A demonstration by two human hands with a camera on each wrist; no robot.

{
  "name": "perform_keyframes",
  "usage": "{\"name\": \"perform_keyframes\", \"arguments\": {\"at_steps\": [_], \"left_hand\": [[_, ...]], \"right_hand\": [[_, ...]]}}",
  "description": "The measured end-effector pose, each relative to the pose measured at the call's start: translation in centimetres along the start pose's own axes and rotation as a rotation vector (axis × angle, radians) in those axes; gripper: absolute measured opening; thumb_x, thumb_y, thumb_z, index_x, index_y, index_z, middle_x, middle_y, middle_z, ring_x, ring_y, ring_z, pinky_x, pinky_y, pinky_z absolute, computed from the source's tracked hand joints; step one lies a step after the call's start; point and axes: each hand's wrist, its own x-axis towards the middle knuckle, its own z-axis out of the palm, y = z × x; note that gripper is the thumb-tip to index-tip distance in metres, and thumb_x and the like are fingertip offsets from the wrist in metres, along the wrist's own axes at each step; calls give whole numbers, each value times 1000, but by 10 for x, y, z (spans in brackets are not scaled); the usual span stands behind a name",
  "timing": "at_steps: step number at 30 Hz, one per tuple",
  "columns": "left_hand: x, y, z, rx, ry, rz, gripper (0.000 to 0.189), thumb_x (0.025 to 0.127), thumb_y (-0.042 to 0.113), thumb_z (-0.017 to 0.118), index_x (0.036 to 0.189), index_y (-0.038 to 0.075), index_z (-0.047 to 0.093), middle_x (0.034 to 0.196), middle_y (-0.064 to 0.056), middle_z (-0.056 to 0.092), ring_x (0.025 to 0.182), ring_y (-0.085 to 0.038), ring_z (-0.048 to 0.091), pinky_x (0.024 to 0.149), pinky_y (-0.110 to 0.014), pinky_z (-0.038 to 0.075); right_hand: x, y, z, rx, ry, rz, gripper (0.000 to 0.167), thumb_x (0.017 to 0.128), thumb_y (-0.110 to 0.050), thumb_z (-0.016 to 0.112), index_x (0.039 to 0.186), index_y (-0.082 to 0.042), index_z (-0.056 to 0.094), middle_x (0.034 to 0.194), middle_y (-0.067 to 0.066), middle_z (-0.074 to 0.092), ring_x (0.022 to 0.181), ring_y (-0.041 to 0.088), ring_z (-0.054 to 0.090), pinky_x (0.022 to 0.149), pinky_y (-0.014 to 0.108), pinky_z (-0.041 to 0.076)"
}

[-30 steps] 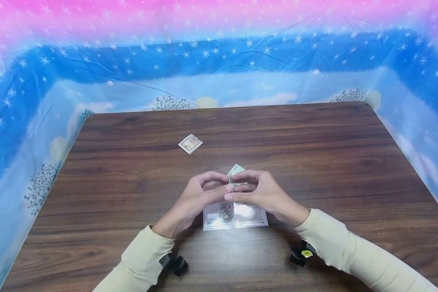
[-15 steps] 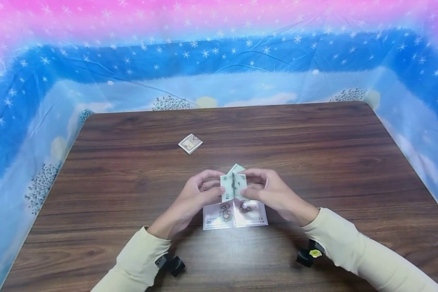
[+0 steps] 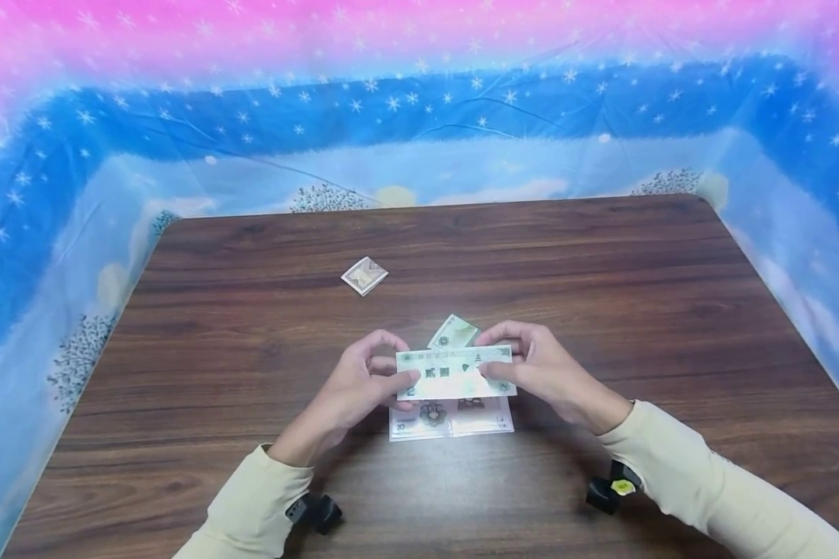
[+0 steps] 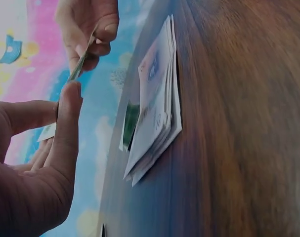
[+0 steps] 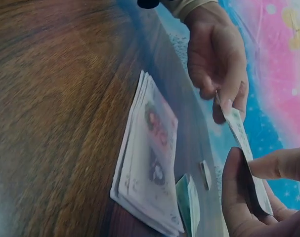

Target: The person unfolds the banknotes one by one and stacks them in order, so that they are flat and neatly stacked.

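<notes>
Between my hands an unfolded green banknote [image 3: 454, 386] is held off the table. My left hand [image 3: 349, 392] pinches its left end, thumb on the near face. At the other end my right hand [image 3: 545, 373] pinches it in the same way. Below lies a small pile of pale banknotes [image 3: 454, 428], partly covered by the held note in the head view; several layers show in the left wrist view at the pile [image 4: 157, 98]. Just beyond it a folded green banknote [image 3: 451, 331] rests on the table, its near part hidden.
A small folded brownish banknote [image 3: 365, 276] lies farther back on the dark wooden table [image 3: 566, 264]. A pink and blue snowflake cloth [image 3: 419, 109] hangs behind and at both sides. Black wrist cameras [image 3: 604, 495] sit under the sleeves.
The green banknote went from folded narrow between the fingertips to spread out flat. Both hands moved apart, left hand leftward and right hand rightward. The pile and the other notes stayed put.
</notes>
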Motion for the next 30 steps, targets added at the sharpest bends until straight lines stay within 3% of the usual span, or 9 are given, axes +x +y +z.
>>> {"name": "perform_keyframes", "arguments": {"at_steps": [5,10,15,21,30], "left_hand": [[-3,-3,-6,95,-64,8,35,89,-7,71,116,-4,50,78,-16,68,60,-24,70,59,-39,64],[-4,-4,-8,328,-82,26,35,89,0,75,115,0,53,68,-10,66,51,-19,65,54,-42,62],[-4,-4,-8,563,-102,32,33,89,7,78,112,6,55,64,-4,66,51,-16,65,51,-36,59],[-1,-6,-9,675,-131,31,31,89,10,79,109,6,56,60,-1,64,48,-15,63,48,-32,56],[0,-11,-3,831,-73,11,37,86,20,84,108,10,56,56,1,60,42,-13,58,44,-28,47]], "right_hand": [[1,6,-3,-97,6,-5,35,82,2,76,114,7,63,91,11,72,76,15,65,65,22,56],[2,15,-4,-335,14,-91,30,78,-4,84,105,0,69,84,5,66,69,14,57,58,23,49],[5,21,1,-513,6,-176,31,75,-4,87,100,-4,68,77,0,64,64,12,57,57,24,49],[8,28,4,-655,6,-250,32,72,-7,91,95,-7,68,76,-3,65,65,6,57,61,23,51],[7,33,6,-848,74,-303,41,68,-18,95,98,-9,69,81,-2,57,71,10,51,62,27,46]]}}
